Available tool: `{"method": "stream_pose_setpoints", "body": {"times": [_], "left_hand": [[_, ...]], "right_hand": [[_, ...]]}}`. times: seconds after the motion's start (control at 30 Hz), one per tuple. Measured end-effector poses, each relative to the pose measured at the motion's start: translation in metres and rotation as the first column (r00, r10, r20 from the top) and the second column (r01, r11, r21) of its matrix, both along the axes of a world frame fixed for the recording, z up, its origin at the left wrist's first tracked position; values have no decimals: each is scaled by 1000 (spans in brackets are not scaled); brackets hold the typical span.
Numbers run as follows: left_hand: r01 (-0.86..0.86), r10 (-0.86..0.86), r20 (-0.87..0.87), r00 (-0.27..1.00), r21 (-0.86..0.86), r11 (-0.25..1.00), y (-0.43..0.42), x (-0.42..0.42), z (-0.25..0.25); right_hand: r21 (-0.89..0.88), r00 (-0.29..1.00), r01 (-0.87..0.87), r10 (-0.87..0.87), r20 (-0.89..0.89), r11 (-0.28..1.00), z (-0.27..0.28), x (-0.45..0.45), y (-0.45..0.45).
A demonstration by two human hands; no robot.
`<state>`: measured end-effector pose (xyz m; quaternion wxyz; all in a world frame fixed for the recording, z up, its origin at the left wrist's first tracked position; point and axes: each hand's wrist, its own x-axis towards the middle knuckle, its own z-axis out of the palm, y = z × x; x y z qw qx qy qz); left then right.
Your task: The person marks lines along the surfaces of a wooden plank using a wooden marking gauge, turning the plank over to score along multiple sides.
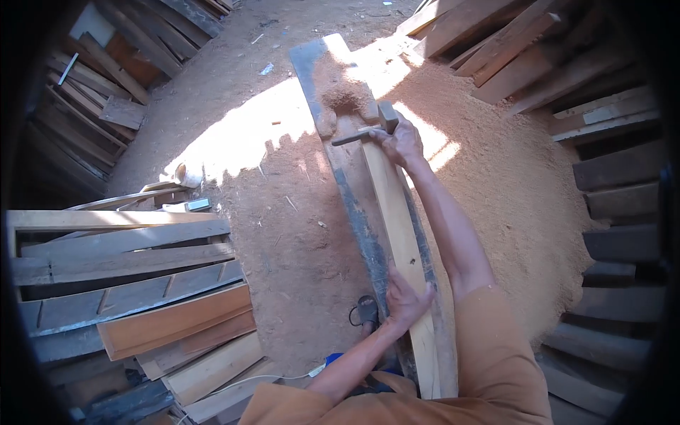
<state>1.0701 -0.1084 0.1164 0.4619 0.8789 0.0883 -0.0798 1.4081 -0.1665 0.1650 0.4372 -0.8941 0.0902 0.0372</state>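
A long pale board [391, 212] lies lengthwise on a narrow worn bench [358, 216]. My left hand [406, 299] is wrapped over the board's nearer half, below a dark knot. Near the far end of the board, my right hand [402, 142] grips a tool with a wooden block [387, 117] and a dark bar [350, 137] reaching left across the board's end. The exact kind of tool is hard to make out. Just beyond it, sawdust [341, 88] is heaped on the bench between small wooden blocks.
Stacked planks [177, 319] lie at the left, with more boards [616, 170] along the right side. Leaning timber stands at both upper corners. Sawdust [510, 212] covers the ground right of the bench. A sandalled foot [367, 312] shows left of the bench.
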Motion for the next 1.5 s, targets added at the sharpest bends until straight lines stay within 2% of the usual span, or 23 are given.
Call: {"method": "stream_pose_setpoints", "body": {"times": [0.13,0.2,0.27,0.33,0.4,0.5,0.6,0.7,0.8,0.83,0.9,0.93,0.97,1.03,1.17,1.27,1.33,1.4,1.47,1.5], "left_hand": [[5,-4,-26,1000,24,1000,0,2,2],[-3,3,-40,999,15,1000,-1,0,1],[-13,12,-52,999,-18,1000,0,1,4],[1,1,-60,998,35,999,0,0,2],[7,-2,-80,997,57,998,-1,3,3],[11,-7,-151,989,27,1000,0,4,4],[11,-7,-47,999,96,995,-1,-1,-5],[14,-15,-32,999,-8,1000,1,-3,-9],[-13,27,-106,994,124,992,-4,0,-2],[-19,31,-107,994,112,994,-4,0,-4],[-16,26,-111,993,87,996,-6,0,-12],[-25,33,-100,994,77,997,-5,0,-8],[-33,39,-91,995,67,997,-4,1,-2],[-58,61,-41,997,67,996,-5,2,-3],[-4,-36,-211,977,-190,982,18,-4,-3],[216,-229,-35,973,-220,951,44,-59,-42],[334,-381,-113,918,-300,893,52,-111,-21],[396,-471,-286,834,-282,874,50,-160,2],[448,-514,-286,809,-266,853,38,-211,-23],[461,-527,-310,791,-263,848,34,-229,-21]], "right_hand": [[-16,997,-33,34,71,999,-7,7,-5],[37,996,-65,63,62,997,-6,-28,-11],[94,994,-101,103,-24,990,-10,-75,-22],[14,993,-101,101,-58,995,-25,-130,-34],[8,993,-76,75,94,997,-30,-180,-37],[-119,961,-27,58,272,993,-27,-180,-33],[45,994,-7,2,108,999,-30,-119,-22],[-65,1000,10,-11,-12,998,-7,-60,-9],[-102,997,-27,20,-70,994,10,-61,-9],[-97,999,-32,29,-25,995,-8,-69,-14],[81,999,-48,48,-4,996,-12,-114,-25],[74,1000,-19,19,11,997,-12,-141,-28],[44,993,-22,27,-112,999,-1,-167,-31],[37,993,-24,28,-118,999,-12,-209,-41],[-6,993,-2,1,-114,1000,-37,-268,-54],[42,999,29,-27,-46,999,-50,-311,-59],[85,999,38,-35,-35,996,-47,-347,-63],[99,997,47,-41,-63,994,-33,-391,-66],[99,995,53,-45,-84,994,-31,-438,-72],[98,994,54,-44,-99,994,-31,-460,-76]]}}
